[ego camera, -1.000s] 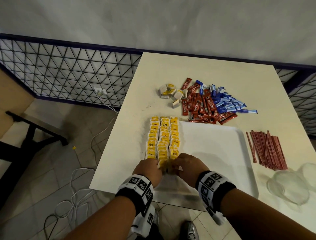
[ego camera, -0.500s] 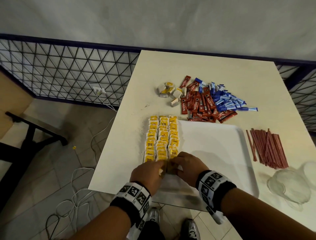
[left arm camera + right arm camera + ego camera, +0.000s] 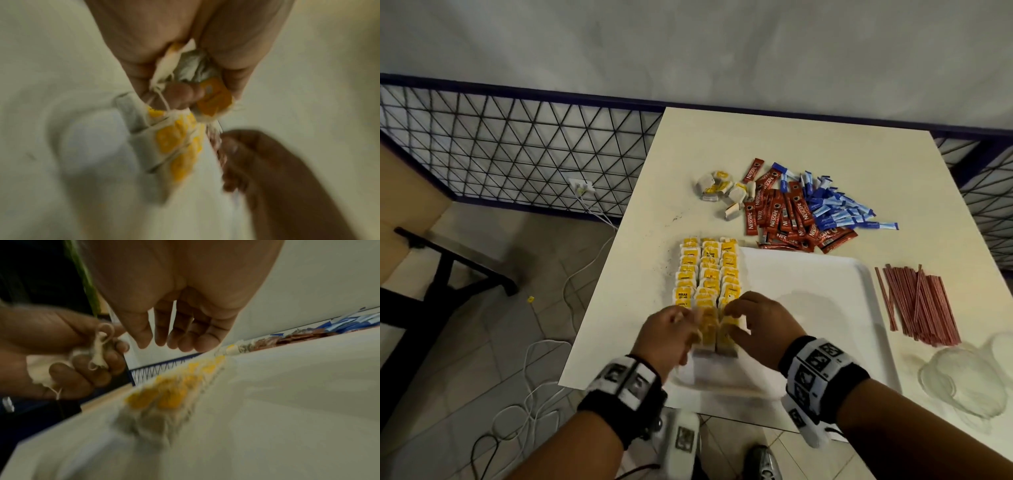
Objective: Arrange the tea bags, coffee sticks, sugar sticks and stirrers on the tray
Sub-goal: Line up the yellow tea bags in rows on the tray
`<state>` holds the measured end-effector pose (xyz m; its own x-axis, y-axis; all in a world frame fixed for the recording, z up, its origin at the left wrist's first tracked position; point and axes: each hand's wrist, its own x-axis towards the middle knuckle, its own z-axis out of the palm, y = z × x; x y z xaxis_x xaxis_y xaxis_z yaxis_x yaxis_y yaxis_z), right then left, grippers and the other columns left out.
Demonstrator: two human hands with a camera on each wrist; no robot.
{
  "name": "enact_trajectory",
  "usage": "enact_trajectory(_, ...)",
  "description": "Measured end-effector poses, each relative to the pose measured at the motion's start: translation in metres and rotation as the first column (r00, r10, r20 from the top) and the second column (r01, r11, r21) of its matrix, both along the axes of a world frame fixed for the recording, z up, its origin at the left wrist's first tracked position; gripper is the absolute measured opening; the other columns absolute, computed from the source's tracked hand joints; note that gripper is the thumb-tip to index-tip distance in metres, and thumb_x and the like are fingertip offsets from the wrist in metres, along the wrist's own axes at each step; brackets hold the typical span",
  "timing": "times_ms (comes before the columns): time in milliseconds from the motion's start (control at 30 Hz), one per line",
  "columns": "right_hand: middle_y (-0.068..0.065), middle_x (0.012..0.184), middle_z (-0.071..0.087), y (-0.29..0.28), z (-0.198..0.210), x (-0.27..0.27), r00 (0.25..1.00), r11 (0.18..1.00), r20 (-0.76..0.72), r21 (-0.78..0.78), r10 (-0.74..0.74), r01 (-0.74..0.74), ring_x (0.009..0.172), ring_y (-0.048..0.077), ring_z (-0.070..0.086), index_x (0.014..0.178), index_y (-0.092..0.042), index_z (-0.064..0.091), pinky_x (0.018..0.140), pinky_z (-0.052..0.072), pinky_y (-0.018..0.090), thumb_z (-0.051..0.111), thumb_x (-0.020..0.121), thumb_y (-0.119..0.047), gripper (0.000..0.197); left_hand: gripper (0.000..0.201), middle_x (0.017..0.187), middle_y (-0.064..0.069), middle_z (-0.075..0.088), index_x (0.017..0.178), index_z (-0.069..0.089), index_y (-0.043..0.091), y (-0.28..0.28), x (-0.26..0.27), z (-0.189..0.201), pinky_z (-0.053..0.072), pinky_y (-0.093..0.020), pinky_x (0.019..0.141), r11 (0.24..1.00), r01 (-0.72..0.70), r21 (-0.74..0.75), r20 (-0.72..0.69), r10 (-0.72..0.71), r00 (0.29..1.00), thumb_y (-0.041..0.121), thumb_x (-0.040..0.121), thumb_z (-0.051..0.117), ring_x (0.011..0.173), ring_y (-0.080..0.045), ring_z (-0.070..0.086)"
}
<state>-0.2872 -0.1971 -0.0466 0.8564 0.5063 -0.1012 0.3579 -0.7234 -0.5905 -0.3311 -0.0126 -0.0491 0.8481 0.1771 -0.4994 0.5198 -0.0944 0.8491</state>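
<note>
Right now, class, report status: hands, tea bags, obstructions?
Left hand grips loose tea bags. Right hand open over tray rows. No obstruction seen.

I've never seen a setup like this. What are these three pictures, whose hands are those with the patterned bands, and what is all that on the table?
No robot here: a person wears three cameras. The big picture looks down from the head; the two blurry ones look along each wrist towards the fingers.

The left hand grips a few tea bags, strings dangling. The right hand hangs with its fingers relaxed over the rows of tea bags already laid along the left side of the white tray; it seems to hold nothing.

Still waiting on the table: loose tea bags, red coffee sticks, blue sugar sticks and red stirrers. At the right edge sits something of clear glass.
</note>
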Motion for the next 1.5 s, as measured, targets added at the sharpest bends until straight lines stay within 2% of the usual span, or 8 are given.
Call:
enact_trajectory(100,-0.012,0.093,0.056,0.006,0.023,0.004,0.996,0.986,0.083,0.166,0.018,-0.032,0.061,-0.003,0.046,0.101,-0.025,0.068,0.064,0.040,0.017,0.066,0.083,-0.027,0.018,0.051,0.058,-0.007,0.053,0.066,0.055,0.012,0.009,0.005,0.016,0.038,-0.023,0.045,0.605,-0.399,-0.689,-0.302,0.261,0.917,0.052,0.094,0.042,0.048,-0.020,0.049)
enact_trajectory(300,-0.004,0.100,0.061,0.030,0.048,-0.004,0.938,0.927,0.132,0.161,0.321,-0.340,0.090,0.013,0.060,0.102,-0.028,0.070,0.078,0.050,0.022,0.067,0.074,-0.039,0.030,0.055,0.055,-0.002,0.049,0.057,0.054,0.014,0.007,0.010,0.027,0.044,-0.022,0.057,0.279,-0.528,-0.802,-0.364,0.472,0.803,0.047,0.097,0.036,0.036,-0.009,0.042)
enact_trajectory(467,-0.001,0.094,0.061,0.043,0.051,-0.003,0.896,0.912,0.246,0.088,0.370,-0.401,0.083,0.024,0.060,0.093,-0.026,0.073,0.069,0.054,0.037,0.058,0.082,-0.040,0.023,0.042,0.062,0.002,0.053,0.067,0.052,0.020,0.005,0.007,0.024,0.042,-0.022,0.052,0.337,-0.581,-0.741,-0.395,0.481,0.783,0.048,0.096,0.039,0.049,-0.011,0.051)
enact_trajectory(633,-0.007,0.089,0.064,0.050,0.062,-0.004,0.938,0.930,0.197,0.178,0.286,-0.322,0.074,0.002,0.050,0.094,-0.020,0.069,0.069,0.041,0.018,0.056,0.090,-0.030,0.017,0.054,0.061,-0.008,0.058,0.056,0.058,0.009,0.008,0.006,0.022,0.050,-0.021,0.046,0.430,-0.581,-0.691,-0.351,0.503,0.790,0.041,0.098,0.044,0.047,-0.020,0.058)
enact_trajectory(767,-0.012,0.088,0.062,0.049,0.071,0.005,0.978,0.962,0.053,0.176,0.203,-0.210,0.066,-0.001,0.045,0.100,-0.018,0.069,0.064,0.034,0.009,0.060,0.092,-0.026,0.014,0.043,0.054,0.000,0.042,0.069,0.052,0.014,0.036,-0.001,0.022,0.038,-0.026,0.048,0.753,-0.455,-0.475,-0.047,0.494,0.868,0.053,0.084,0.061,0.046,-0.015,0.040)
enact_trajectory(867,-0.007,0.094,0.068,0.052,0.072,0.010,0.981,0.972,0.013,0.128,0.195,-0.195,0.074,0.001,0.048,0.101,-0.021,0.071,0.065,0.032,0.005,0.060,0.091,-0.030,0.017,0.014,0.051,0.008,0.050,0.078,0.069,0.019,0.051,-0.006,0.038,0.039,-0.023,0.045,0.991,0.044,-0.129,0.269,-0.008,0.963,0.029,0.074,0.079,0.044,-0.010,0.045)
enact_trajectory(967,-0.007,0.094,0.069,0.058,0.069,0.010,0.986,0.979,-0.015,0.122,0.167,-0.164,0.077,0.003,0.051,0.099,-0.021,0.071,0.065,0.032,0.005,0.061,0.091,-0.032,0.017,0.023,0.047,0.010,0.050,0.062,0.066,0.032,0.053,-0.007,0.039,0.037,-0.018,0.050,0.931,0.285,0.227,0.269,-0.342,0.901,0.020,0.077,0.078,0.046,-0.003,0.045)
enact_trajectory(1500,-0.003,0.116,0.059,0.033,-0.010,-0.010,0.984,0.948,-0.097,-0.269,0.148,-0.169,0.109,0.024,0.052,0.111,-0.029,0.068,0.091,0.044,0.032,0.057,0.089,-0.032,0.024,0.028,0.101,-0.008,0.071,0.100,0.070,0.017,0.037,-0.014,-0.030,0.038,-0.022,0.067,0.743,0.372,0.556,-0.157,-0.346,0.925,0.040,0.089,0.059,0.095,-0.026,0.063)
